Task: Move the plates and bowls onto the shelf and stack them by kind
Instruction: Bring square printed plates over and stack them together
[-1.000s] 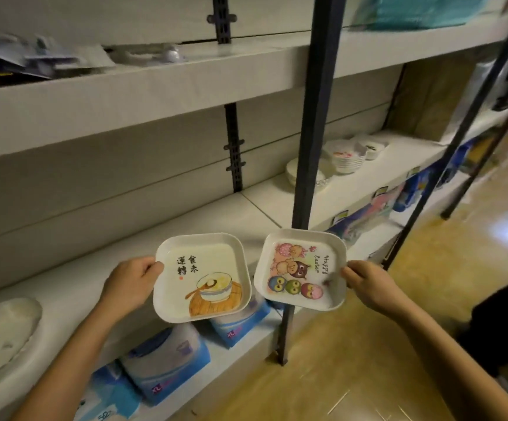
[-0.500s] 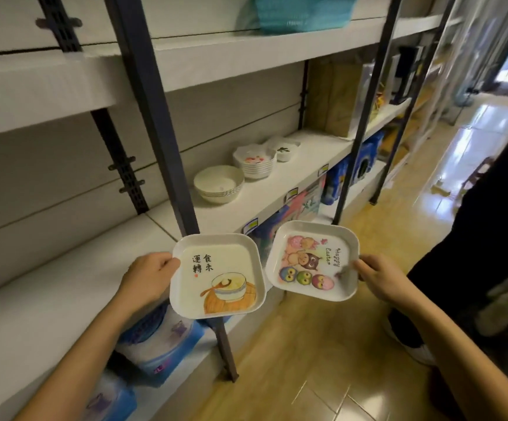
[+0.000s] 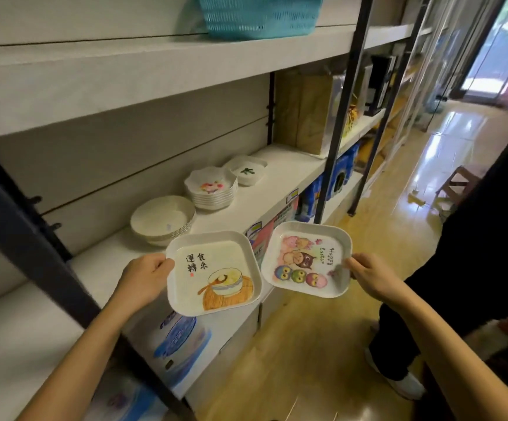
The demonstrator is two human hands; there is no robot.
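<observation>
1. The left hand [image 3: 143, 279] pinches the left edge of a square plate with a painted bowl [image 3: 213, 273], thumb on top of the rim and the other fingers under it.
2. The right hand [image 3: 371, 276] pinches the right edge of a square plate with cartoon owls [image 3: 305, 258] in the same way.
3. Both plates are held in the air, side by side, in front of the middle shelf [image 3: 277, 189]; their near corners almost touch, and I cannot tell if they really meet.
4. On this shelf, behind the left plate, stands a stack of round white bowls [image 3: 163, 220].
5. Just to the right of it is a stack of scalloped bowls [image 3: 211, 188] with a pink pattern inside.
6. Further right, near that stack, lie square dishes with a green mark [image 3: 248, 170].
7. A teal basket [image 3: 258, 13] stands on the upper shelf.
8. Blue and white packages [image 3: 182, 338] fill the lower shelf under the plates.
9. A person in dark clothes [image 3: 459, 268] stands at the right on the wooden floor [image 3: 307, 360].
</observation>
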